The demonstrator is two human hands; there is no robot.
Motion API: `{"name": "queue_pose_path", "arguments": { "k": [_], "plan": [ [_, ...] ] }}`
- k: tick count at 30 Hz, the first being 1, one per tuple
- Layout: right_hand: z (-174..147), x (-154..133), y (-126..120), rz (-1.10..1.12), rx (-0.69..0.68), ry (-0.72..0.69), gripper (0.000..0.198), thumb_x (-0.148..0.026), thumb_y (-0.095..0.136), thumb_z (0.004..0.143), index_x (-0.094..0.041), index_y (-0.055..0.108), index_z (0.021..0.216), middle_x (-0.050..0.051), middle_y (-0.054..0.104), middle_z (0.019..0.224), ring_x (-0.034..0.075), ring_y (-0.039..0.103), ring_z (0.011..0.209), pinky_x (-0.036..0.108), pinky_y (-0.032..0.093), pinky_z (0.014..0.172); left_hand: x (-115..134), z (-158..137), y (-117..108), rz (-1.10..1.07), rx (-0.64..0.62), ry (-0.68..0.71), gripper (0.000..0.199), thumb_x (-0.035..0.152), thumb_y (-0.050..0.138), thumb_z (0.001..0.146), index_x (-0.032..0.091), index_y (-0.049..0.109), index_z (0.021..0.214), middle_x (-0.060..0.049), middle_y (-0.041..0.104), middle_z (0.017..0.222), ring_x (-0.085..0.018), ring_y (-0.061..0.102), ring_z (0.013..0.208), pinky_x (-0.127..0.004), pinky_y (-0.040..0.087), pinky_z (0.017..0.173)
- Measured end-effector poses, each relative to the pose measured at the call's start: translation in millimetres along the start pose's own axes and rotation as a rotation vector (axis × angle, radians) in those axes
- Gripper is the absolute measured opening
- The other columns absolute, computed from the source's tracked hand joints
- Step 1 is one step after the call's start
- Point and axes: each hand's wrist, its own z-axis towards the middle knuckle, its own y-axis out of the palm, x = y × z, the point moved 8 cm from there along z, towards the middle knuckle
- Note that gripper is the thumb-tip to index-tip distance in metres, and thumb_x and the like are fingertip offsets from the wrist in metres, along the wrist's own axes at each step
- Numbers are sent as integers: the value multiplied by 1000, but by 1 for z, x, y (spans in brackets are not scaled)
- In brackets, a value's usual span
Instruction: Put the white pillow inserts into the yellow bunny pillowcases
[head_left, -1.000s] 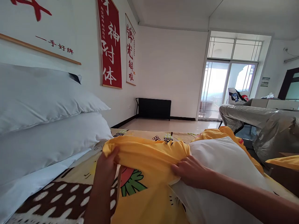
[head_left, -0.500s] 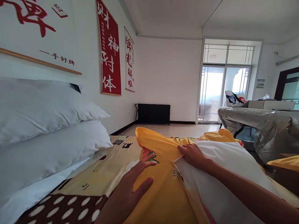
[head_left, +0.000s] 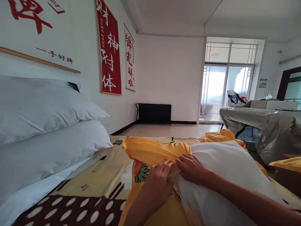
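While both hands meet, left hand and right hand pinch the yellow pillowcase — knuckles up.

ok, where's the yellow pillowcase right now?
Head view, lower centre: the yellow pillowcase lies on the patterned bedspread, bunched at the white pillow's left end, with the left hand and right hand at its opening.

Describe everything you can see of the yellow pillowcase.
The yellow pillowcase is soft, bright yellow fabric with a cartoon print, a red and green figure showing near its left edge. It lies crumpled on the patterned bedspread, partly drawn over a white pillow, whose bare part sticks out to the right. Its open edge is bunched where the left hand and the right hand grip it, side by side. More yellow folds show behind the pillow.
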Motion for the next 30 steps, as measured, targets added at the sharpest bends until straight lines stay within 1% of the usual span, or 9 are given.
{"name": "queue_pose_path", "arguments": {
  "k": [4,6,9,13,17,20,23,26,30],
  "plan": [
    [-12,-18,-13,5,166,-67,12,-12,46,86,-19,55,87,2,59,79,15,51,70,28,35,62,20,15,17,115,66,-30,26,11,47,77,14,58,101,-12,62,104,-26,56,99,-45,44,87],
    [-17,-23,-22,2,235,-96,14,-11,44,86,-20,54,83,1,57,75,15,48,67,28,34,61,21,18,16,187,159,-24,16,9,44,79,15,58,85,-9,61,87,-25,55,83,-40,45,74],
    [-20,-25,-35,-25,321,-127,15,-11,42,85,-20,50,75,1,54,71,15,44,65,29,32,60,30,13,7,245,347,92,16,10,44,81,17,54,72,-5,55,70,-20,50,67,-31,40,59],
    [-18,-20,-43,-111,395,-184,16,-14,41,84,-19,47,70,2,51,68,16,42,64,30,29,59,46,1,-6,311,567,232,20,10,44,83,18,53,68,-3,50,62,-17,44,60,-29,31,54],
    [-10,1,-41,-171,418,-168,16,-16,40,83,-20,48,70,3,53,67,17,44,66,31,30,62,56,-6,-12,317,636,272,23,7,44,80,18,49,61,-3,48,60,-17,42,61,-29,32,56],
    [0,37,-42,-151,348,52,10,-15,44,82,-19,53,79,5,59,77,19,49,76,31,31,67,64,-11,-14,278,658,322,24,5,45,78,17,46,58,-3,46,58,-16,39,60,-29,31,55],
    [8,74,-38,-71,180,270,14,-22,48,83,-18,56,94,8,64,94,21,53,89,32,33,76,72,-15,-15,230,668,381,24,3,46,76,17,45,57,-2,45,57,-16,38,59,-29,30,56],
    [15,96,-27,35,-30,350,29,-32,50,83,-19,54,109,8,65,104,22,55,97,34,33,82,80,-19,-15,219,677,447,24,3,43,77,17,44,57,-2,43,56,-15,35,57,-29,28,56],
    [18,113,-12,87,-177,420,30,-37,48,82,-25,58,107,6,68,90,23,62,83,29,35,66,82,-20,-17,238,709,475,25,2,41,77,16,45,57,-2,42,56,-15,34,57,-29,26,55]
  ]
}}
